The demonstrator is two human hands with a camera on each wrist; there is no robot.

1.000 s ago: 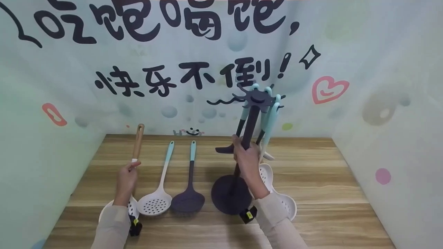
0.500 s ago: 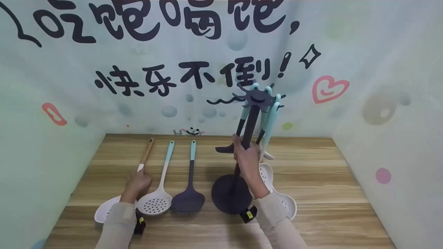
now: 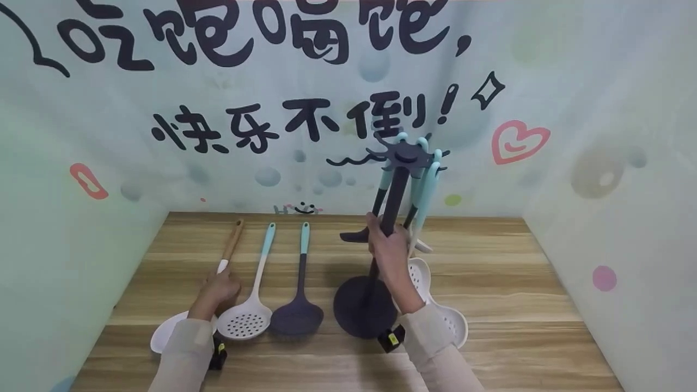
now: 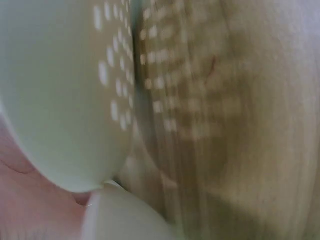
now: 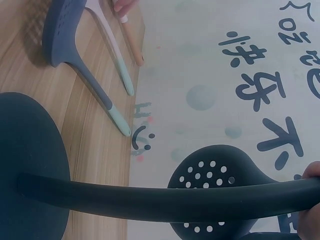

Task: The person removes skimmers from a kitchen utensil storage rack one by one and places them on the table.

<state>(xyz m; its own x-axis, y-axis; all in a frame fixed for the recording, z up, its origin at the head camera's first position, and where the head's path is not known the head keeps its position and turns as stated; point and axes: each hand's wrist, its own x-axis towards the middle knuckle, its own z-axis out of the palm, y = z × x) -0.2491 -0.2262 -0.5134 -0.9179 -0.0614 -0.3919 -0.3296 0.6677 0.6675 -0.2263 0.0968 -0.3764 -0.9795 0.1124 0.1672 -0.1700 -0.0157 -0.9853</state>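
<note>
My left hand (image 3: pixel 219 288) grips the white neck of a slotted skimmer with a wooden handle (image 3: pixel 233 239), whose white head (image 3: pixel 163 333) is partly behind the wrist. In the right wrist view, fingertips (image 5: pixel 123 6) rest on that neck. Blurred white perforated heads (image 4: pixel 65 100) fill the left of the left wrist view. With my right hand (image 3: pixel 389 253) I hold the dark post of a utensil stand (image 3: pixel 397 190). Turquoise-handled utensils (image 3: pixel 430 188) hang from its hooks, among them a dark slotted one (image 5: pixel 212 165).
A white skimmer (image 3: pixel 245 321) and a dark utensil with a turquoise handle (image 3: pixel 298 316) lie side by side on the wooden table (image 3: pixel 490 283). White perforated utensils (image 3: pixel 453 326) lie right of the stand's round base (image 3: pixel 359 307). A printed curtain (image 3: pixel 305 71) stands behind.
My left hand has moved right and slightly down with the skimmer, so its wooden handle lies lower and nearer the white skimmer. In the last half second little differs. The right hand stays on the post.
</note>
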